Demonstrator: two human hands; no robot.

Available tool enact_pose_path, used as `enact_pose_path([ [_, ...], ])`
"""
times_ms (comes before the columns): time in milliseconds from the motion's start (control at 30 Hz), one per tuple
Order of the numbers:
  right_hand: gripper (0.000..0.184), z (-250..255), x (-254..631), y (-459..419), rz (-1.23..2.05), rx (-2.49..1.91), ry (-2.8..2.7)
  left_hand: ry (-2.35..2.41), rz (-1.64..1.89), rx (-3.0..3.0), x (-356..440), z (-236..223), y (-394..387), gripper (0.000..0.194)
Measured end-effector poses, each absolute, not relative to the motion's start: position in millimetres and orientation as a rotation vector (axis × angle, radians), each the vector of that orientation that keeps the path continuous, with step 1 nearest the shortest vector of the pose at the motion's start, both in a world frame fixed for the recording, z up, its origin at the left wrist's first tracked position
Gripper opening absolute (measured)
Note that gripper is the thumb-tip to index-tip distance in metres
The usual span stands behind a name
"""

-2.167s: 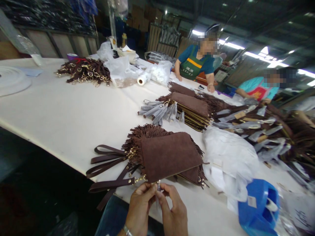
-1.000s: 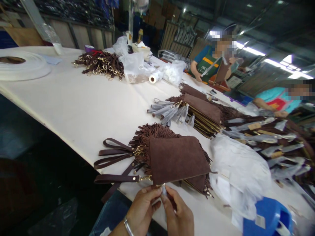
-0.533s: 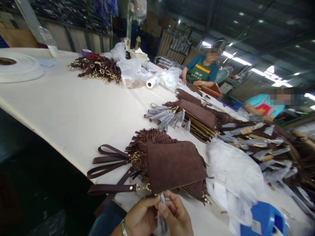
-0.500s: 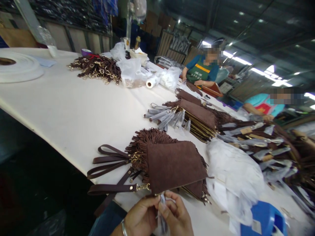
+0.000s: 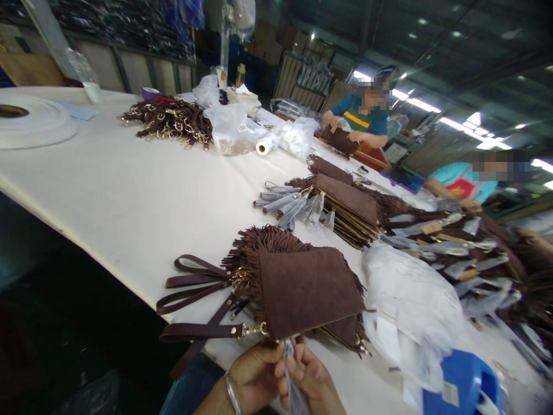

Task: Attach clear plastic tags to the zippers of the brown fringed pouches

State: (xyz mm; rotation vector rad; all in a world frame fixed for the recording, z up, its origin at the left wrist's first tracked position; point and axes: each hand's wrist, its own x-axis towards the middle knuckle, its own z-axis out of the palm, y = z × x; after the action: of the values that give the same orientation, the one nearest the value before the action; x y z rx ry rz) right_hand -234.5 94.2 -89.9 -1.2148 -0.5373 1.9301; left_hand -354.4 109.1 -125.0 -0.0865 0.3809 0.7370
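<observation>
A stack of brown suede fringed pouches (image 5: pixel 309 288) lies at the near edge of the white table (image 5: pixel 129 196), with brown wrist straps (image 5: pixel 194 282) trailing left. Just below the top pouch's near corner, my left hand (image 5: pixel 254 374) and my right hand (image 5: pixel 309 377) meet. Both pinch a small clear plastic sleeve (image 5: pixel 291 374) that hangs down from the pouch's zipper end. Fingers of both hands are closed on it.
A second pouch stack (image 5: pixel 348 204) with wrapped pulls sits farther back. White plastic bags (image 5: pixel 410 300) and a blue plastic container (image 5: pixel 462 386) lie right. A strap pile (image 5: pixel 166 118), tape roll (image 5: pixel 30 121) and two seated co-workers (image 5: pixel 358 118) are beyond.
My hands have dropped a little lower at the table edge, still pinching the clear sleeve. The far co-worker now holds a brown pouch.
</observation>
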Motion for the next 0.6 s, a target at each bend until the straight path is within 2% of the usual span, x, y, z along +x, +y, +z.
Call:
enact_pose_path([
  [333, 0.039, -102, -233, 93, 1.959, -1.145, -0.503, 0.353, 0.898, -0.108, -342, -125, 106, 0.012],
  [600, 0.043, -96, -243, 90, 1.638, -1.209, -0.564, 0.532, 0.897, 0.009, -354, -115, 106, 0.02],
])
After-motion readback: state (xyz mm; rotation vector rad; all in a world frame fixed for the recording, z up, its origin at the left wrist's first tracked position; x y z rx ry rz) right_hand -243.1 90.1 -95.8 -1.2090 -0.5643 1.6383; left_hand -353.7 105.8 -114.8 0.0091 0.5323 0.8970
